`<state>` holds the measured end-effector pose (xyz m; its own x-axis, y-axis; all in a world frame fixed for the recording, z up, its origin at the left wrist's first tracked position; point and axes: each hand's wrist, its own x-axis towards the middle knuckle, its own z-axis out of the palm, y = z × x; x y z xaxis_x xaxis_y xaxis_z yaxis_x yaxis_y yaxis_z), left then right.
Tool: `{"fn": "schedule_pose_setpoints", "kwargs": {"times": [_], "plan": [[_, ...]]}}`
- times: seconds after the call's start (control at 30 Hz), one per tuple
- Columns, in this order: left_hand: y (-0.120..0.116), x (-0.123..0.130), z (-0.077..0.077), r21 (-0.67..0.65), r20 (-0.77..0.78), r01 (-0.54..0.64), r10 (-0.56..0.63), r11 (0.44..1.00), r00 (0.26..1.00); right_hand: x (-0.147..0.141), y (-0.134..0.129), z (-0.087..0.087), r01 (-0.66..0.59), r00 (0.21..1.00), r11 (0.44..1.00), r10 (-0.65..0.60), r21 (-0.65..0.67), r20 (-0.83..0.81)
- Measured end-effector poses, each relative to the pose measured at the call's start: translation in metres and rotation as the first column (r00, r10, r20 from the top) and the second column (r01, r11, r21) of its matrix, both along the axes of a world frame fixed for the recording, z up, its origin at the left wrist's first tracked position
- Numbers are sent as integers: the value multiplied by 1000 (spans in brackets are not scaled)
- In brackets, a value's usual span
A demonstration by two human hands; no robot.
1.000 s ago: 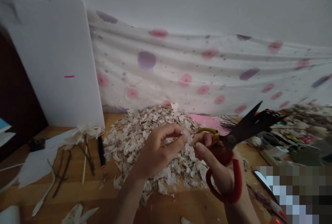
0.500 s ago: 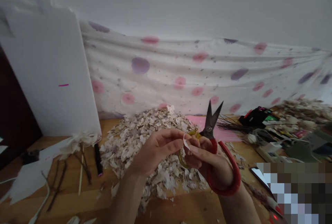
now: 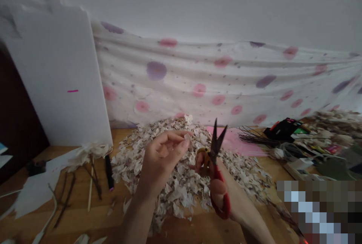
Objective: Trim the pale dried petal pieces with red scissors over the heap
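Fingers [image 3: 175,138] of our left hand [image 3: 161,159] close together on a pale flake [image 3: 187,137]; our right hand [image 3: 220,193] wraps red-handled scissors [image 3: 217,172] (blades open) over the flake pile [image 3: 240,172].

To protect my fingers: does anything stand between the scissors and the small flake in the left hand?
Nothing visible does: the blades of the scissors in the right hand point up, a little right of the pale flake pinched by the left hand.

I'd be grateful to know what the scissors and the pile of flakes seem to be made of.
The scissors seem to have steel blades, by their dull grey-black sheen, and glossy red plastic-coated handles. The pile of flakes is probably torn paper or dried plant material: matte off-white, brown-flecked, curled edges.
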<state>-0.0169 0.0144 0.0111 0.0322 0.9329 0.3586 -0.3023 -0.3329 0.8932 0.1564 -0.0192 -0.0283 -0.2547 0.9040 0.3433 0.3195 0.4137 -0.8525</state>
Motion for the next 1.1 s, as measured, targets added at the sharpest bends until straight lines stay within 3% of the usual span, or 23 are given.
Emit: {"fn": "schedule_pose_setpoints", "kwargs": {"times": [0.23,0.5,1.1], "plan": [[-9,-1,4,30,-89,13,-11,999,996,-9,0,12,27,964,1000,-25,-2,266],[-8,-8,3,67,-145,95,-85,993,986,-5,0,16,-79,979,994,91,-72,182],[1,-15,1,14,-82,254,-252,967,964,1,3,18,25,942,997,2,-76,336]]}}
